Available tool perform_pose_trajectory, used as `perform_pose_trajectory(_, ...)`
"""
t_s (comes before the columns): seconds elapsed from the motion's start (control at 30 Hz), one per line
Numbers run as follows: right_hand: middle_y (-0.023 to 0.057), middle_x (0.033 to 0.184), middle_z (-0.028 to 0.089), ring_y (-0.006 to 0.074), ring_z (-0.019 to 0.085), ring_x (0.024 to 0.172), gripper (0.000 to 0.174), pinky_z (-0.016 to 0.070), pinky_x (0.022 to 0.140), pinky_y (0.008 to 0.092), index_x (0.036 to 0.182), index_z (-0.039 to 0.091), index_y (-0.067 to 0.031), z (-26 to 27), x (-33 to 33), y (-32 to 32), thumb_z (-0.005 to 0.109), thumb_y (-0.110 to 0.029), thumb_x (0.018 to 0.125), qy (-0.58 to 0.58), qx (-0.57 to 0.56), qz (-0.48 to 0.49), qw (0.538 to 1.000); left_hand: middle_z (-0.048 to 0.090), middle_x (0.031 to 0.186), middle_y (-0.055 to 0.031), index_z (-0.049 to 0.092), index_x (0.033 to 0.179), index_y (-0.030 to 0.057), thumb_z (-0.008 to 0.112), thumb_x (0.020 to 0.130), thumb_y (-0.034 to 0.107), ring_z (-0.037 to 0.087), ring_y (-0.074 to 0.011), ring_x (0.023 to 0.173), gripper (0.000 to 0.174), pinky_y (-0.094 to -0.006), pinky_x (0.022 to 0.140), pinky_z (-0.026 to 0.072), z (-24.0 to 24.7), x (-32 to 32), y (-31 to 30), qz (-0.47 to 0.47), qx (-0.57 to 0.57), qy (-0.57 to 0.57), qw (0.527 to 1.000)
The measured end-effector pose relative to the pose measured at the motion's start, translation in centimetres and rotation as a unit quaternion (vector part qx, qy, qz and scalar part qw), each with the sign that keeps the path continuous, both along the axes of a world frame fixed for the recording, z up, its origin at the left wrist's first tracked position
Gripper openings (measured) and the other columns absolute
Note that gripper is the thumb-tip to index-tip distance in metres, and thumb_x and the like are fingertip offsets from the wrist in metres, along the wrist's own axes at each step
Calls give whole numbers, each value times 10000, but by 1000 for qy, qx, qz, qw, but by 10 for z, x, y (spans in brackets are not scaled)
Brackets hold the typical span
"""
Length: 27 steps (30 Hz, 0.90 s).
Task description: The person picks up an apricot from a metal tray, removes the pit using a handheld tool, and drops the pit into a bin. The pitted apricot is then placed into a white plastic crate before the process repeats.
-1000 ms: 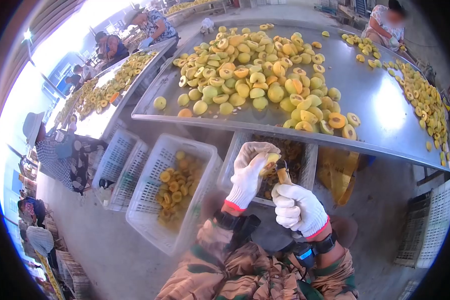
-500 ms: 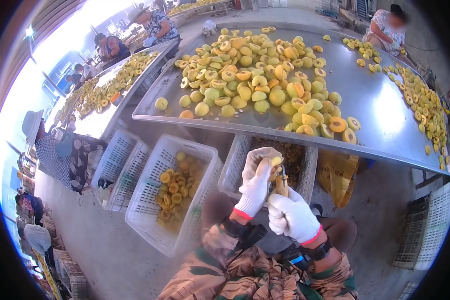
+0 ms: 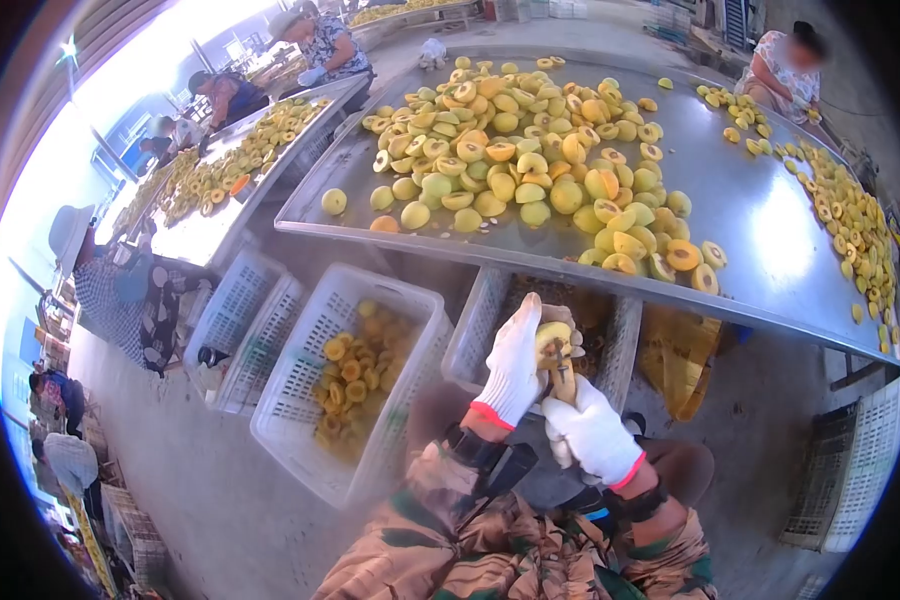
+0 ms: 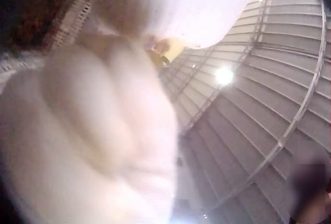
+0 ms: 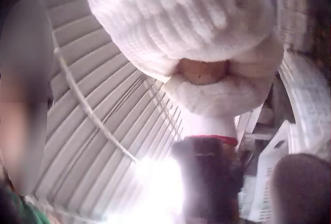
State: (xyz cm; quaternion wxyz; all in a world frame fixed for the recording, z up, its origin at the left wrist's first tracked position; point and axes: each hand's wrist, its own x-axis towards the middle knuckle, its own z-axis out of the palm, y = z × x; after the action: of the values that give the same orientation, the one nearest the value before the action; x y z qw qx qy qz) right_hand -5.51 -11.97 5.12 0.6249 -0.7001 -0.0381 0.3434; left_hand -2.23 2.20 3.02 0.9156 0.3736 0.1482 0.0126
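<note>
1. Plainly, the left grip (image 3: 515,362), in a white knit glove, is curled round a yellow fruit half (image 3: 553,345). The fruit is held in the air with its cut face towards the person, below the counter's near edge and above a basket.
2. The right grip (image 3: 592,432), gloved the same way, is closed round the wooden handle of a small tool (image 3: 562,380). The tool's tip meets the fruit's cut face, but the tip is too small to make out its shape.
3. The fruit half looks light, and it is probably soft and wet on the cut side, so it would bruise under a hard squeeze and slip on bare skin. The knit glove should help here. The best hold is likely the rounded skin side cupped in the palm, with the fingertips at the rim.
4. Both wrist views show mostly blurred glove and add little.
5. Directly beneath the hands, a white slatted basket (image 3: 625,340) holds dark scraps.
6. Just to its left, a second basket (image 3: 300,400) holds yellow-orange fruit pieces.
7. Beyond them, the steel counter (image 3: 760,230) carries a pile of fruit (image 3: 530,150), some whole and some halved.
8. Other people work at the far counters.
</note>
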Motion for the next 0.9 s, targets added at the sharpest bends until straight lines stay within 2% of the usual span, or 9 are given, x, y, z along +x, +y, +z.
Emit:
perform_pose_trajectory(0.03, 229, 778, 641, 382, 656, 642, 315, 520, 582, 444, 1087, 463, -28, 5, 3, -4, 595, -225, 881, 140, 99, 16, 985, 646, 791, -141, 620, 968, -30, 509, 985, 390, 653, -254, 642, 435, -383, 612, 585, 0, 2, -5, 46, 16, 10, 999)
perform_pose_trajectory(0.13, 122, 685, 588, 256, 588, 500, 246, 470, 455, 377, 1075, 474, -50, -1, 5, -8, 577, -203, 913, 175, 138, 31, 974, 650, 778, -145, 629, 930, -35, 501, 988, 383, 649, -239, 600, 441, -357, 554, 573, 3, 4, -5, 53, 64, 48, 995)
perform_pose_trajectory(0.17, 93, 673, 563, 208, 552, 479, 236, 443, 430, 344, 1074, 476, -56, -17, 5, -8, 577, -200, 918, -20, 43, 22, 999, 652, 769, -145, 632, 921, -37, 498, 989, 387, 647, -234, 589, 449, -348, 536, 566, 4, 6, -5, 47, 65, 58, 995)
perform_pose_trajectory(0.23, 36, 649, 512, 112, 479, 437, 216, 390, 381, 278, 1071, 480, -66, -58, 2, -3, 577, -194, 927, -400, -146, 2, 905, 656, 753, -145, 637, 902, -41, 493, 990, 394, 642, -223, 567, 467, -330, 501, 553, 4, 8, -5, 36, 67, 79, 994)
perform_pose_trajectory(0.33, 65, 668, 546, 149, 514, 447, 253, 423, 409, 306, 1105, 480, -51, -5, 2, 2, 575, -193, 919, 54, -23, 20, 998, 661, 740, -144, 639, 900, -48, 489, 991, 408, 645, -213, 574, 489, -310, 515, 545, -9, 5, -7, 68, 113, 39, 990)
perform_pose_trajectory(0.43, 92, 695, 577, 155, 549, 476, 284, 435, 420, 311, 1119, 477, -36, -11, -1, 4, 580, -197, 908, 117, 79, -18, 990, 666, 739, -146, 641, 886, -55, 489, 990, 417, 644, -208, 572, 506, -294, 532, 538, -21, 4, -14, 133, 133, -16, 982)
perform_pose_trajectory(0.53, 74, 679, 553, 147, 527, 464, 261, 426, 409, 308, 1117, 470, -33, -59, 3, 2, 562, -172, 916, -300, -236, 48, 923, 667, 740, -147, 644, 865, -59, 474, 998, 413, 645, -208, 577, 519, -287, 546, 536, -23, 5, -14, 131, 152, -7, 980)
perform_pose_trajectory(0.63, 59, 661, 524, 139, 499, 447, 224, 412, 393, 302, 1091, 467, -37, -11, 8, -3, 555, -157, 924, 28, -38, 46, 998, 672, 744, -148, 649, 847, -60, 463, 1001, 419, 647, -203, 585, 536, -287, 546, 536, -22, 12, -2, 15, 122, 54, 991)
perform_pose_trajectory(0.9, 19, 636, 477, 110, 440, 427, 181, 367, 380, 281, 1059, 473, -63, -10, 12, -5, 562, -137, 920, 181, 103, 31, 978, 674, 745, -158, 655, 820, -51, 441, 1002, 425, 635, -222, 568, 553, -303, 549, 540, -20, 14, -14, 82, 242, 72, 964)
